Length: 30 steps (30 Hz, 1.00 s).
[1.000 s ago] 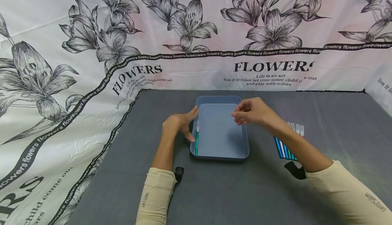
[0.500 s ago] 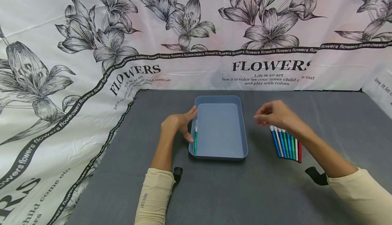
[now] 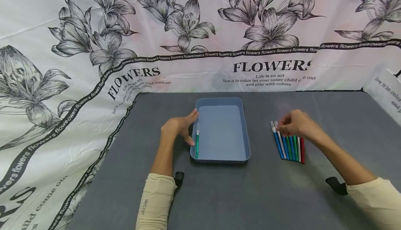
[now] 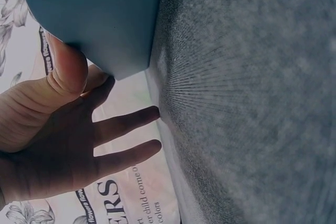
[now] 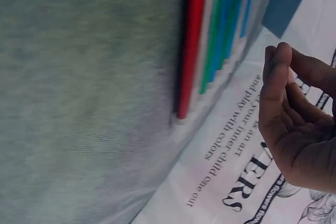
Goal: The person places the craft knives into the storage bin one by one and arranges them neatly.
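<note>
A blue-grey tray (image 3: 223,132) lies on the dark table, with a green marker (image 3: 197,144) along its left inner side. My left hand (image 3: 177,127) touches the tray's left side with thumb and forefinger; in the left wrist view the other fingers extend past the tray wall (image 4: 105,14). Right of the tray lies a row of blue, white, green and red markers (image 3: 291,150) with whitish caps. My right hand (image 3: 296,124) hovers over their cap ends, hiding most caps. In the right wrist view its fingers curl towards the thumb, nothing visible between them; the red marker (image 5: 191,51) is closest to that camera.
Flower-printed white cloth (image 3: 188,73) hangs behind the table and along its left side. A dark grey cover (image 3: 235,195) spreads over the tabletop. Each forearm wears a cream sleeve (image 3: 156,198), with a black piece (image 3: 179,178) by the left wrist.
My right hand has moved right, from over the tray's right edge to the markers' cap ends. The left hand stays at the tray. The head view has shifted slightly.
</note>
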Available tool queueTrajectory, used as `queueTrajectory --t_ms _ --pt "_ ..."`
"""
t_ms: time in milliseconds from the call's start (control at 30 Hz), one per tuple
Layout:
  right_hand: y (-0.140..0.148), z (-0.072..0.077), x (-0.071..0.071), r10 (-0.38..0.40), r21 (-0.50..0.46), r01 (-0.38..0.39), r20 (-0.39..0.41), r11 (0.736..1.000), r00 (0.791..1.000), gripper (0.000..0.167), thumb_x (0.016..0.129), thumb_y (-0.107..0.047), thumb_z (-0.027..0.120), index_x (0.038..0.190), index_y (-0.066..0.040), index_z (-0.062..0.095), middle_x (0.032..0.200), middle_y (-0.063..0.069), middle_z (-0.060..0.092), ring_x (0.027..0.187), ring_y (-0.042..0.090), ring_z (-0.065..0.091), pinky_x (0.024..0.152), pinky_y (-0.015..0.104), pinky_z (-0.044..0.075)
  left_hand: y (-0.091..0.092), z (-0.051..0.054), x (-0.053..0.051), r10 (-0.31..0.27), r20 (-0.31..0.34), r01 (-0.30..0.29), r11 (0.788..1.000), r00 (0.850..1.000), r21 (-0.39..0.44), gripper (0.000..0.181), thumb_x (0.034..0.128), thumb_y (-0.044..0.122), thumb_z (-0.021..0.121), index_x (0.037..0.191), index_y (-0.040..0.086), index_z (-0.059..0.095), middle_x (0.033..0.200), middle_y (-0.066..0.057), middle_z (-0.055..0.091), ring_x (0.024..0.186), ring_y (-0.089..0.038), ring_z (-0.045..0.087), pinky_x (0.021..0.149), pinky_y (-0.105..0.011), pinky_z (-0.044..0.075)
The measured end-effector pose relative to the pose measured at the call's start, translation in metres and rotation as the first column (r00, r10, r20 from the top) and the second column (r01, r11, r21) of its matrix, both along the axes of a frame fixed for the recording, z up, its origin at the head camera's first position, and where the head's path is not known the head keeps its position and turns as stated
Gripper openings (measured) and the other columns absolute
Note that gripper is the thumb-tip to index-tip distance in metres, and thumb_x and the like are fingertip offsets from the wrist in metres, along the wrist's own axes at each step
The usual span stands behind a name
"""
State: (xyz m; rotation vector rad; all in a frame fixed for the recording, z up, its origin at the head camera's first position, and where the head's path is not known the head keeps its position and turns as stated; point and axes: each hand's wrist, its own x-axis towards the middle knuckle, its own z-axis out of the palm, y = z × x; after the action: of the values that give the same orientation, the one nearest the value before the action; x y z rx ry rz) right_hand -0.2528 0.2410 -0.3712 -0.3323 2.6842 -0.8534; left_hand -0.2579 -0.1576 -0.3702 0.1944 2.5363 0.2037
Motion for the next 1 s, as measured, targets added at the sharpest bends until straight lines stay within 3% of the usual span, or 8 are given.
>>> queueTrajectory --t_ms 200,500,833,1000 --pt "-0.002 -0.012 0.000 0.052 0.073 -0.050 -0.019 0.996 0.998 0.019 0.099 -0.011 0.067 0.096 0.004 0.078 0.074 0.006 0.073 0.072 0.018 0.067 0.067 0.036 0.056 -0.003 0.000 -0.001 0.008 0.012 -0.008 1.000 1.000 0.012 0.131 0.0792 0.038 0.090 0.170 0.028 -0.005 0.176 0.010 -0.020 0.166 -0.028 0.015 0.128 -0.056 0.029" --pt "-0.009 -0.019 0.003 0.079 0.147 -0.067 -0.079 0.987 0.994 0.030 0.093 -0.020 0.077 0.065 -0.008 0.075 0.057 0.000 0.065 0.056 0.013 0.052 0.057 0.031 0.038 -0.001 0.000 -0.003 -0.010 0.011 0.010 1.000 1.000 0.006 0.131 0.0799 0.038 0.089 0.170 0.028 -0.006 0.176 0.010 -0.021 0.165 -0.028 0.016 0.127 -0.055 0.030" --pt "-0.016 -0.017 0.003 0.059 0.225 -0.047 -0.046 0.973 0.997 0.042 0.091 -0.021 0.079 0.054 -0.014 0.061 0.049 -0.004 0.049 0.047 0.009 0.034 0.049 0.025 0.025 0.001 0.002 -0.003 -0.009 0.026 0.009 1.000 1.000 0.024 0.130 0.0813 0.036 0.089 0.169 0.027 -0.007 0.176 0.010 -0.023 0.166 -0.028 0.014 0.128 -0.054 0.029" --pt "-0.019 -0.016 0.001 0.044 0.241 -0.036 -0.029 0.970 0.999 0.039 0.092 -0.020 0.078 0.058 -0.013 0.060 0.051 -0.002 0.053 0.048 0.011 0.043 0.049 0.025 0.028 0.003 0.003 -0.002 -0.004 0.030 0.004 1.000 1.000 0.013 0.130 0.0810 0.037 0.089 0.169 0.028 -0.006 0.176 0.010 -0.023 0.165 -0.028 0.015 0.128 -0.055 0.030"
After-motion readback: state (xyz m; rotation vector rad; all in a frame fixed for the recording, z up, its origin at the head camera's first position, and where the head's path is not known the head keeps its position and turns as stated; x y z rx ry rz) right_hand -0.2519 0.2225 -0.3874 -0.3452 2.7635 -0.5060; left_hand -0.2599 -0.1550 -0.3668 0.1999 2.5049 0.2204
